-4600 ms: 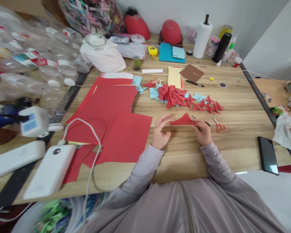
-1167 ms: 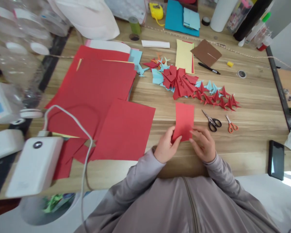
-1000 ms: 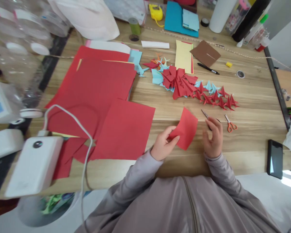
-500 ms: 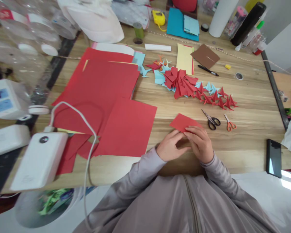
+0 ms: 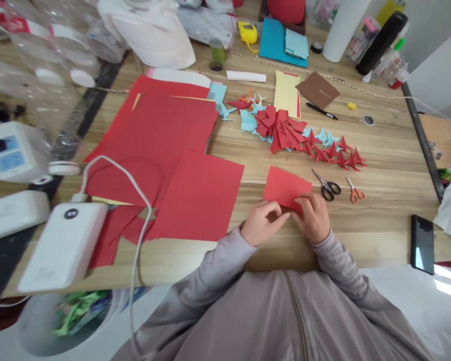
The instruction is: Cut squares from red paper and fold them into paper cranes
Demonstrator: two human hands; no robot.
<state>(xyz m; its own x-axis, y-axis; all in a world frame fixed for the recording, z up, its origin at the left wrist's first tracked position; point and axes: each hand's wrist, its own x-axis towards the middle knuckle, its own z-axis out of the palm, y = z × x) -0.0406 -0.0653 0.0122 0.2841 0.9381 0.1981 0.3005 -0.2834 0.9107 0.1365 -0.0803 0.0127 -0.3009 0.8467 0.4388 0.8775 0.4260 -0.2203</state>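
- Holding small red paper point(image 5: 284, 185) in right hand point(image 5: 312, 216), toward front edge of bench point(image 5: 383, 220)
- Resting curled left hand point(image 5: 262, 221) at paper; cannot tell if pinching

A plain mauve-grey top point(image 5: 244, 316) with a faint sheen, 1 long darker zip point(image 5: 299, 316) down its front, and 2 long, wrinkled matching sleeves point(image 5: 210, 271), the right cuff point(image 5: 322, 241) narrow and seamed.
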